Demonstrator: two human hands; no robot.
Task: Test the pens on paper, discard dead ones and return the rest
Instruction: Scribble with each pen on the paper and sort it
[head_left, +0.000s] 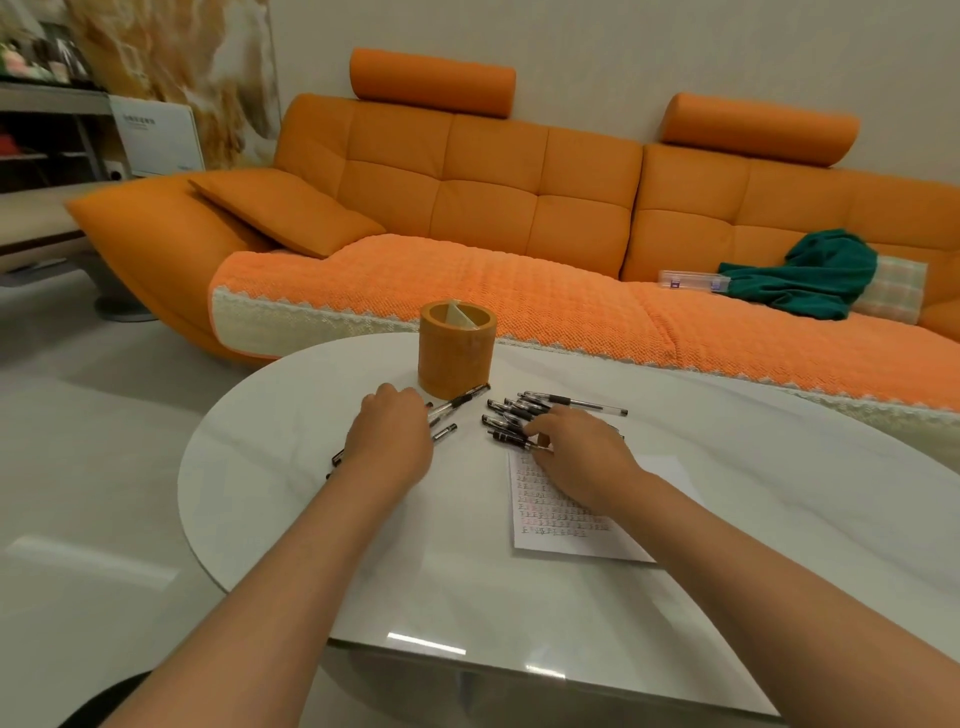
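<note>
An orange round pen holder (455, 349) stands on the white table (291, 415). Left of centre, my left hand (390, 437) lies palm down over a few clear black-capped pens (457, 402); whether it grips them I cannot tell. To the right lies a pile of several more pens (511, 415), one (587, 405) stretching off to the right. My right hand (579, 457) rests on this pile, its fingertips touching a pen (511, 438) at the top edge of a sheet of paper (550, 512) covered with rows of test marks.
An orange sofa (467, 197) runs behind the table, with a green cloth (810, 275) and a clear plastic case (693, 280) on its seat. The table's front edge (519, 670) is near me. Shelving (47, 130) stands at the far left.
</note>
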